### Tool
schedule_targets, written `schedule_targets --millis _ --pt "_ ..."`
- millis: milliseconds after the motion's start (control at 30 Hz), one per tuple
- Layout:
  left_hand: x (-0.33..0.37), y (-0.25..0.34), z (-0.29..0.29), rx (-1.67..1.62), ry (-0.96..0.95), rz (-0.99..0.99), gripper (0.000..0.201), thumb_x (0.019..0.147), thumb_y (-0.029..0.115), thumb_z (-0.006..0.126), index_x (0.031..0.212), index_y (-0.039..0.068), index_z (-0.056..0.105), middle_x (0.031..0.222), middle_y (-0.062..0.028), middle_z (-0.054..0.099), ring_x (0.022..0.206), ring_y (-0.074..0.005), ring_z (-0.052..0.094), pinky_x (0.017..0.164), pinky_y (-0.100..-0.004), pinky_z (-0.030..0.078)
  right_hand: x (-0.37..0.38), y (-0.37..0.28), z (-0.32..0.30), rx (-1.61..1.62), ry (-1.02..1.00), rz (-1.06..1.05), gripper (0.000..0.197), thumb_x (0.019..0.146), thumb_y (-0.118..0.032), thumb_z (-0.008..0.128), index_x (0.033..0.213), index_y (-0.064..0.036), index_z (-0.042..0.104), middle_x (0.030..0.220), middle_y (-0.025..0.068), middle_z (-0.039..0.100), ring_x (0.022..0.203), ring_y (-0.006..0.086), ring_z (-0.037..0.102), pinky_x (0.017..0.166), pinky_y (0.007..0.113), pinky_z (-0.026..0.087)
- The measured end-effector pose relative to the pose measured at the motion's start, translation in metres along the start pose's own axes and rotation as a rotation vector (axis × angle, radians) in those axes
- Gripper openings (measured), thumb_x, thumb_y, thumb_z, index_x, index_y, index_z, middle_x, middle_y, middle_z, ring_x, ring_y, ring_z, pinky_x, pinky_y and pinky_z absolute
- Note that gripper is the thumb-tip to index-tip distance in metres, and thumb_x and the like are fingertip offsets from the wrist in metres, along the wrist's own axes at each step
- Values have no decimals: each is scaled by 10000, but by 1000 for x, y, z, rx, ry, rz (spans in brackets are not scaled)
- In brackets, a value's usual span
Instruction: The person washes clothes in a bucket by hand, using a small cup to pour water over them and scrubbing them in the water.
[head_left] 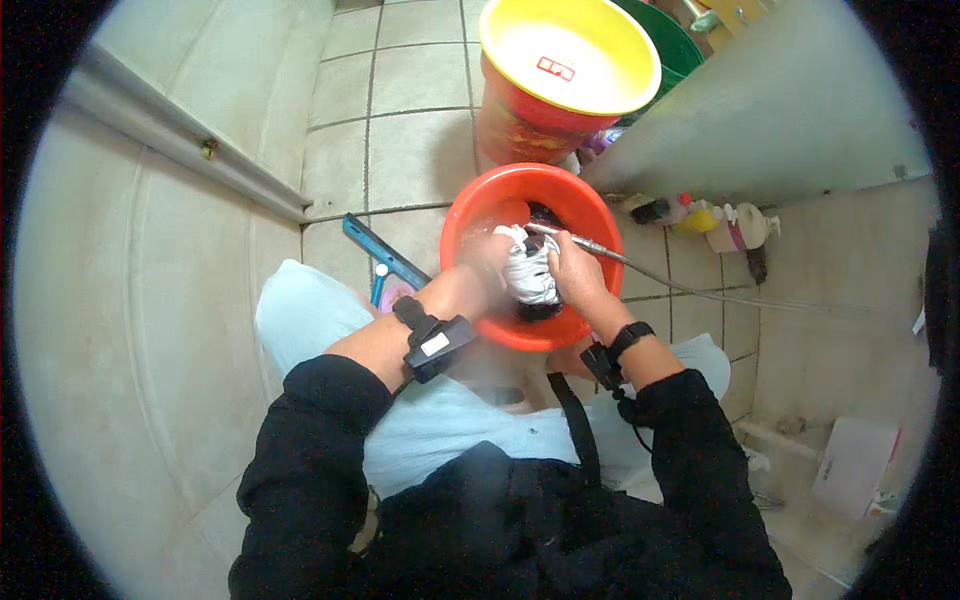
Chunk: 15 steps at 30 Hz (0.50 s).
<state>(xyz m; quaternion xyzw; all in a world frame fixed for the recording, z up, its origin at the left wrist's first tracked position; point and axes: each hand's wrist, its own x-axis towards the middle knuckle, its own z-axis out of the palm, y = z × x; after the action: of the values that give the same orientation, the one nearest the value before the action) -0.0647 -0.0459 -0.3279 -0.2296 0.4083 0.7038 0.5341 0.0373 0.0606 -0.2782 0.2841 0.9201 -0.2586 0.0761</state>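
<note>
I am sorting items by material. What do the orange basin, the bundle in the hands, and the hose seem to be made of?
Orange basin: probably plastic, smooth with a slight sheen and a moulded rim. White bundle: cloth, soft and creased, seemingly wet. Hose: looks like ribbed metal, grey and shiny; both hands grip the cloth.

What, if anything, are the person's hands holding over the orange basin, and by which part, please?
Both the left hand and the right hand grip a bunched white cloth by its sides.
</note>
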Motion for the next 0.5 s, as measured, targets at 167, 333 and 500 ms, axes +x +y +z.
schedule_targets --millis 167,333,500 --pt "-2 26 0 321 121 -77 351 898 380 419 1118 122 509 1158 -115 558 1061 -325 515 764 -489 454 21 49 21 35 -37 -119 340 809 -104 551 1134 -87 450 1074 220 545 967 395 545 788 459 452" --pt "-34 52 24 197 192 -77 379 903 391 429 1153 113 495 1161 -87 546 1015 -312 521 838 -443 417 44 32 42 -233 -369 -261 433 764 -124 591 1176 -142 458 1001 169 543 905 380 569 765 441 476" --pt "-55 66 33 16 36 10 446 869 387 524 1232 138 456 1259 -88 456 1075 -284 472 840 -441 416 59 53 151 -266 -512 -607 220 838 -152 459 984 -65 599 1015 194 603 886 333 608 763 439 496"
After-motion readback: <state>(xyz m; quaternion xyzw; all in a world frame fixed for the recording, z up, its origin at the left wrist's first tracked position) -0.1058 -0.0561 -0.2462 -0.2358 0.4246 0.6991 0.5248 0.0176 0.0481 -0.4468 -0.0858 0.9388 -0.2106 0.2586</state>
